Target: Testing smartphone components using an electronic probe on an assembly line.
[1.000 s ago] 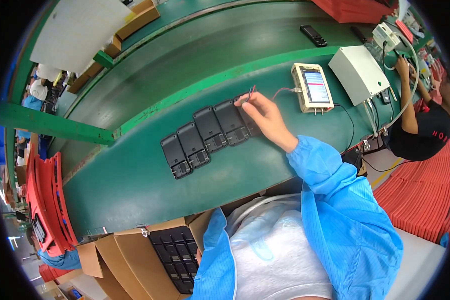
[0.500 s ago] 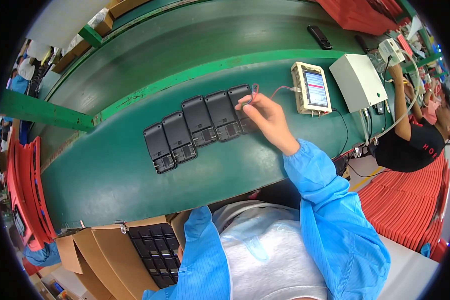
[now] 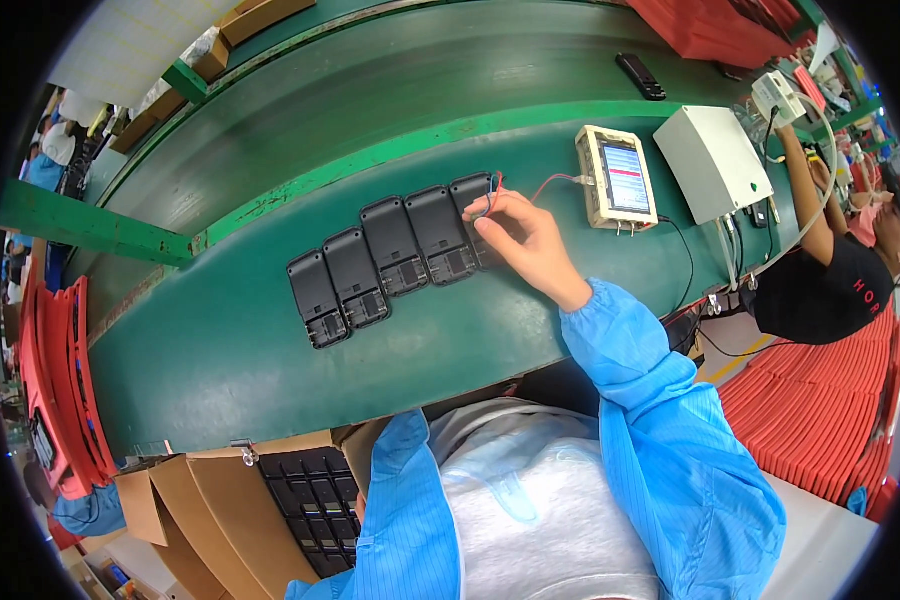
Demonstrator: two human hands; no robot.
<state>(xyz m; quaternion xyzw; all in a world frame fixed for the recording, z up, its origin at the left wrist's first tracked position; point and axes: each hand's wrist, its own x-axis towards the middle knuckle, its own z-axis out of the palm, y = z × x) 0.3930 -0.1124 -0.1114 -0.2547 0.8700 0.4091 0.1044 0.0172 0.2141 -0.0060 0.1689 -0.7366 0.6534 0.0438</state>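
My right hand (image 3: 532,244), in a blue sleeve, is pinched on thin red and blue wires (image 3: 495,190). It hovers at the rightmost of several black handsets, covering part of it. These lie side by side in a slanting row, backs up, with uncovered battery bays at their near ends; the leftmost handset (image 3: 315,290) is nearest to me. From the wires a pink lead runs to a cream tester (image 3: 615,180) with a lit screen. Low on the left, only a sliver of my left hand (image 3: 361,506) shows beside a cardboard box (image 3: 240,500); its fingers are hidden.
The box holds rows of black handsets. A white metal case (image 3: 710,165) with cables stands right of the tester. Beyond a green rail (image 3: 420,146), another handset (image 3: 640,77) lies on the belt. Red trays (image 3: 810,410) are stacked at right, near another person (image 3: 820,285).
The view has shifted slightly. My right hand keeps its pinch on the wires over the rightmost handset, with its fingertips a touch lower.
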